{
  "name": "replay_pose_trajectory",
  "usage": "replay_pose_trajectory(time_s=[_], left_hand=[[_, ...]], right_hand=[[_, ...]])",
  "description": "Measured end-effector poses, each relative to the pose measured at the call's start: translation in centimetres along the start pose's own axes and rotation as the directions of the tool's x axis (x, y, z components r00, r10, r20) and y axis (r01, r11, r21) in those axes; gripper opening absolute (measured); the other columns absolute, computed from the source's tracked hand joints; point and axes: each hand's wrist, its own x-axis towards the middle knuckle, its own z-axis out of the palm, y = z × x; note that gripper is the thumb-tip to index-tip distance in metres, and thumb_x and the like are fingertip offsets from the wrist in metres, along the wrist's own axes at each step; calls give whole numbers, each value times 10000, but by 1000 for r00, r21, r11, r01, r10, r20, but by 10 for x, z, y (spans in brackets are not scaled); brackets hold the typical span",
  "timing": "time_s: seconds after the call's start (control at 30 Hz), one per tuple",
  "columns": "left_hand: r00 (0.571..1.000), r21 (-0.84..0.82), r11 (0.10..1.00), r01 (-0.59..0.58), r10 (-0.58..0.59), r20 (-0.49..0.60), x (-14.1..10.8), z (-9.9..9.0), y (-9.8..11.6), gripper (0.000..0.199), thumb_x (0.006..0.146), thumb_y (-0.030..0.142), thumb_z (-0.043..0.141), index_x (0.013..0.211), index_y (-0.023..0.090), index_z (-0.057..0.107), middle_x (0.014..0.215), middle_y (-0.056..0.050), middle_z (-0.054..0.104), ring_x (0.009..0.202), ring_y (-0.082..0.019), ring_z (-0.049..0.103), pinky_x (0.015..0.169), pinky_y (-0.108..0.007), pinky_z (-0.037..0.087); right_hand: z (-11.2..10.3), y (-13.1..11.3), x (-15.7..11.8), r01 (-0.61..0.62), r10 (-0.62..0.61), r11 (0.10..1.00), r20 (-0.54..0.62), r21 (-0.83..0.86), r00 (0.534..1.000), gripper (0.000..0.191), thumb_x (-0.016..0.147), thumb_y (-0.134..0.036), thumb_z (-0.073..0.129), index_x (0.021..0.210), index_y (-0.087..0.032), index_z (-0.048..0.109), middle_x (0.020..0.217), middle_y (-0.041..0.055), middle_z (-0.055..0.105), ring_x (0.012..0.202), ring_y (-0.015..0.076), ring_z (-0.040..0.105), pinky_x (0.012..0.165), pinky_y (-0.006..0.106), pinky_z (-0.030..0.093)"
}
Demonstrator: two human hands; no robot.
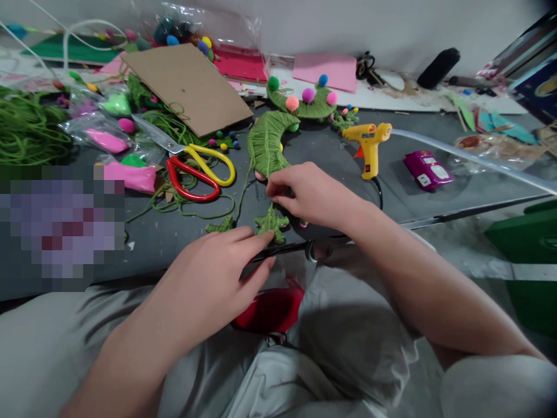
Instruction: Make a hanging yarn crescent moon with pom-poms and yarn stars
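A crescent wrapped in green yarn (266, 139) lies on the dark table, a strand running down from it to a small green yarn star (270, 222). My right hand (311, 194) pinches that green yarn between thumb and forefinger, just below the crescent. With its forefinger resting on the star's lower edge, my left hand (217, 273) is open, the thumb held apart below. Another green yarn star (221, 224) lies partly hidden behind my left fingers. Behind the crescent sits a second green crescent (319, 109) with coloured pom-poms on it.
Red-and-yellow scissors (194, 184) lie left of the crescent, near a tangle of green yarn (30, 125) and bagged pink clay (130, 177). A yellow glue gun (369, 145) with a trailing cord and a purple packet (429, 170) are on the right. Cardboard (187, 87) lies behind.
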Motion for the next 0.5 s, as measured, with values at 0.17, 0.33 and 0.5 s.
replay_pose_trajectory(time_s=[0.17,0.33,0.5], left_hand=[[998,-50,997,51,-52,-24,-1,-9,-2,338,972,421,462,1162,300,712,930,-34,686,774,-194,643,649,-308,480],[987,-26,988,155,-156,-41,4,-11,1,317,970,406,460,1080,275,726,926,-31,673,725,-181,623,599,-297,448],[979,29,982,185,-181,-93,7,-6,2,406,956,425,478,1282,238,633,1053,-62,652,823,-215,651,655,-319,475]], right_hand=[[-10,0,-9,11,-11,1000,-5,-6,1000,184,883,-154,559,930,-192,733,903,44,724,796,173,608,725,286,404],[-17,2,-14,19,-19,1000,-14,-3,1000,175,883,-173,569,931,-178,737,869,37,721,758,159,597,697,279,386],[-19,3,-20,5,-5,1000,-5,26,1000,157,880,-213,586,912,-175,735,824,28,710,717,147,586,673,273,385]])
